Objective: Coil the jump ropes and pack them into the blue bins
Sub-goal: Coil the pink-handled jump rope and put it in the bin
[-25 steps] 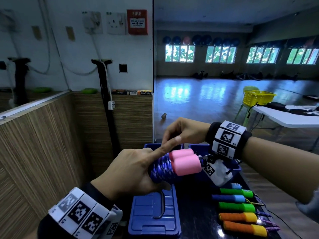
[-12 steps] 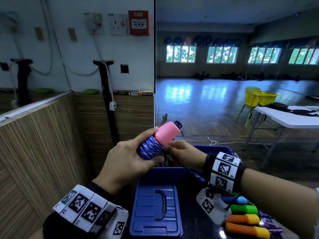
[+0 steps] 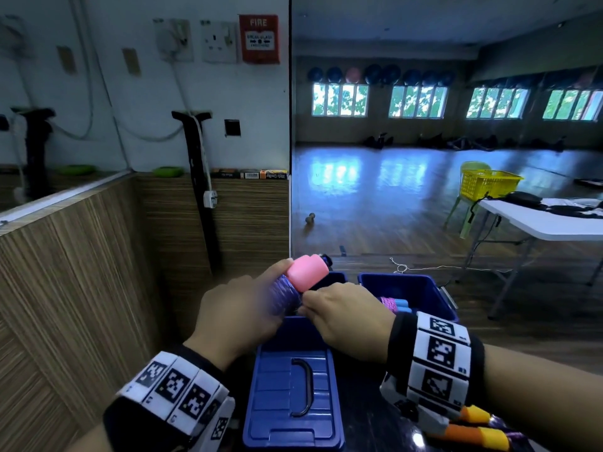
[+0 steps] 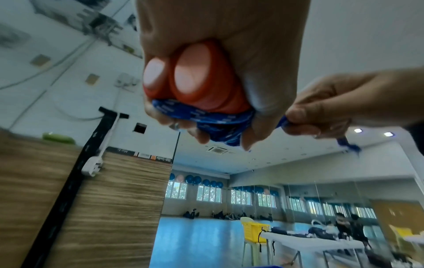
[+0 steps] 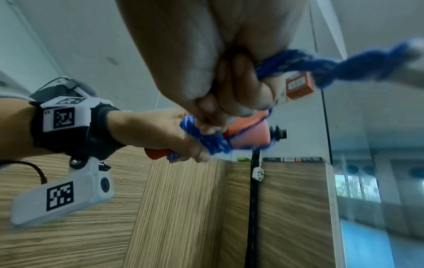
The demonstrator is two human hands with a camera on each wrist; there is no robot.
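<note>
My left hand (image 3: 235, 316) grips the nearly coiled pink-handled rope (image 3: 293, 282) above the blue bins (image 3: 408, 285), my right hand (image 3: 346, 318) pinches its tail; orange-handled ropes (image 3: 473, 432) at the table's right edge remain unpacked.

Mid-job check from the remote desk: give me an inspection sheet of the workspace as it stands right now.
Surface: dark tabletop, mostly covered.
Job's things: pink-handled rope with blue cord wound round the handles, held above the bins; open blue bin already holds a coiled rope; orange-handled ropes wait at the right edge.
Clutter: blue lid lying flat in front of the bins.
Grippers: left hand grips the wound bundle; right hand pinches the loose cord end.
Cables: white cord on the floor behind the bins.
Surroundings: wood-panelled wall, white folding table, yellow basket.
</note>
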